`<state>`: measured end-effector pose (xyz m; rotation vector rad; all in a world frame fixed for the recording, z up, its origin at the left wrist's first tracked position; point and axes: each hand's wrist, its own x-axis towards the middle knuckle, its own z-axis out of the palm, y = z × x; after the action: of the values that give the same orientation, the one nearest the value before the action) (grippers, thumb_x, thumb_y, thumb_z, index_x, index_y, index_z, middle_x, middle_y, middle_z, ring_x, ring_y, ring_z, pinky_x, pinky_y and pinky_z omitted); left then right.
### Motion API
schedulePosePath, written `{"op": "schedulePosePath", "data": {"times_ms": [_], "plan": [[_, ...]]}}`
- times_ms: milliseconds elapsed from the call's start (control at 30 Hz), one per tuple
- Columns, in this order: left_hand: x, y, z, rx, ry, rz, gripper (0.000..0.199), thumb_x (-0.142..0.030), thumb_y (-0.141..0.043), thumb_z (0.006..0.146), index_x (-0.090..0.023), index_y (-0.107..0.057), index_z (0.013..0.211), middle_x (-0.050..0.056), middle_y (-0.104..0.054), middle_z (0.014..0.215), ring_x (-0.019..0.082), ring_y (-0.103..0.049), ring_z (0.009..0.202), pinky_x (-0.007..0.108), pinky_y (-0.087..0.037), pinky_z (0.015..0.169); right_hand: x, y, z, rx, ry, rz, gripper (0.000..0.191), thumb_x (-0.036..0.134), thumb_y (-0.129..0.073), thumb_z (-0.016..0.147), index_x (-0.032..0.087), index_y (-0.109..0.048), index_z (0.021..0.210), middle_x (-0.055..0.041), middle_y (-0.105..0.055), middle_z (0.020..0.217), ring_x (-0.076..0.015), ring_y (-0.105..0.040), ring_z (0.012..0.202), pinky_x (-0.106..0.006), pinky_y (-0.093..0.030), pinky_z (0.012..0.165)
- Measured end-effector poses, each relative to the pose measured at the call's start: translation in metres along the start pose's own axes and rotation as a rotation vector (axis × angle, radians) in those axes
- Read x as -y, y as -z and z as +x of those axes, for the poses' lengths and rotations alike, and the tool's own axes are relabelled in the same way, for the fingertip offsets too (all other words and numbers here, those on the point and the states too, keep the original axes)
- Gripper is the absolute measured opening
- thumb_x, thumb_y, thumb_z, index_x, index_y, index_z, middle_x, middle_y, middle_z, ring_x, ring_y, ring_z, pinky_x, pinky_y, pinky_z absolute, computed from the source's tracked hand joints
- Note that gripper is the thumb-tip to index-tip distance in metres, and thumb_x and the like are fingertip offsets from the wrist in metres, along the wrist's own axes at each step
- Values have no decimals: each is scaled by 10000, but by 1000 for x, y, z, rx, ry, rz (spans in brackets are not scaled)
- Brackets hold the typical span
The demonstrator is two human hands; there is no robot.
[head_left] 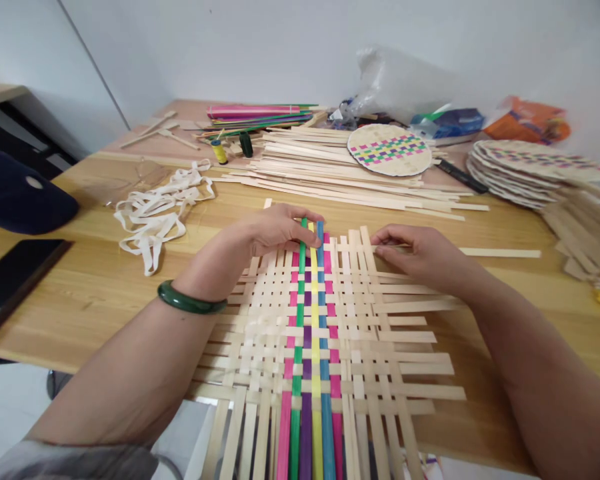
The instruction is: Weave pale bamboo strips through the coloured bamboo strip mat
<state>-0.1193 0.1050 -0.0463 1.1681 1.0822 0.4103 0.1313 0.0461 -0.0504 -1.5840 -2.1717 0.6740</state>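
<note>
A half-woven mat (273, 300) of flat pale strips lies before me, its near end hanging over the table edge. Green, yellow, blue (326, 373), pink and purple strips run lengthwise down its middle. At the far end, my left hand (283, 230) has its fingers and thumb closed around the raised ends of the coloured strips. A dark green bangle (192, 301) circles that wrist. By the mat's far right corner, my right hand (405, 250) pinches a pale crosswise strip (503, 253), which sticks out to the right beyond the hand. Its other end is hidden among the lengthwise strips.
Loose pale strips (300, 163) lie behind the mat, near a round woven piece (390, 150). More round pieces are stacked (510, 175) at right. White tape (153, 217) is heaped at left, with a yellow thread spool (219, 152) and a black marker (461, 176) farther back.
</note>
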Motion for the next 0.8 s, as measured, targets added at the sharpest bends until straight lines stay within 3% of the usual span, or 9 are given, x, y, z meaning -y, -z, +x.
{"op": "schedulePosePath", "data": {"times_ms": [300,467,667,800], "plan": [[3,11,3,134,30,-139,597,-55,-843,619,-185,-676,1178,50,-749,931,126,-713,758,201,-598,690,-8,-4,2,-44,12,30,168,357,-537,811,240,-653,848,-25,-736,901,-210,-661,832,-331,-510,777],[7,13,4,205,-12,-164,533,-42,-812,660,-184,-680,1157,24,-747,894,97,-702,711,180,-594,680,-10,-5,2,-49,13,28,164,344,-530,820,240,-653,852,-27,-740,921,-211,-668,859,-327,-512,786],[7,11,1,243,-82,-104,357,-61,-779,694,-133,-693,1033,61,-734,981,105,-693,744,188,-583,668,-11,-4,3,-19,26,17,165,325,-523,812,226,-647,854,-37,-741,916,-207,-666,848,-319,-513,769],[3,9,-2,241,-96,-37,299,-89,-775,704,-115,-676,985,61,-730,905,111,-678,698,211,-577,645,-11,-3,3,-20,24,-1,166,312,-513,814,226,-648,858,-33,-741,914,-204,-664,839,-320,-512,766]]}}
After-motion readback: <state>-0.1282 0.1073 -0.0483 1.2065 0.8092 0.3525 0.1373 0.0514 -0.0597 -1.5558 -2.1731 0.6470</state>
